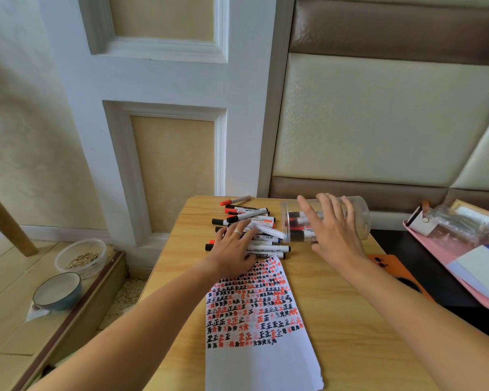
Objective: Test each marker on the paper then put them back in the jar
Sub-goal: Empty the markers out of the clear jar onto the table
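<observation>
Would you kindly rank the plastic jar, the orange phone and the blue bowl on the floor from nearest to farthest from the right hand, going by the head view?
1. Plastic jar: lying on its side, directly beyond the right hand, whose fingers overlap it.
2. Orange phone: on the table's right edge, beside the right wrist.
3. Blue bowl: on the floor, far left, past the table.

A wooden table (336, 320) carries markers (254, 221), paper (260, 362), tipped jar (359, 213).

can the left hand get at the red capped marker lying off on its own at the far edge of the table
Probably yes. The left hand rests on the marker pile, and the lone red-capped marker lies just beyond it with nothing on top. The hand would only have to pass over the pile.
</observation>
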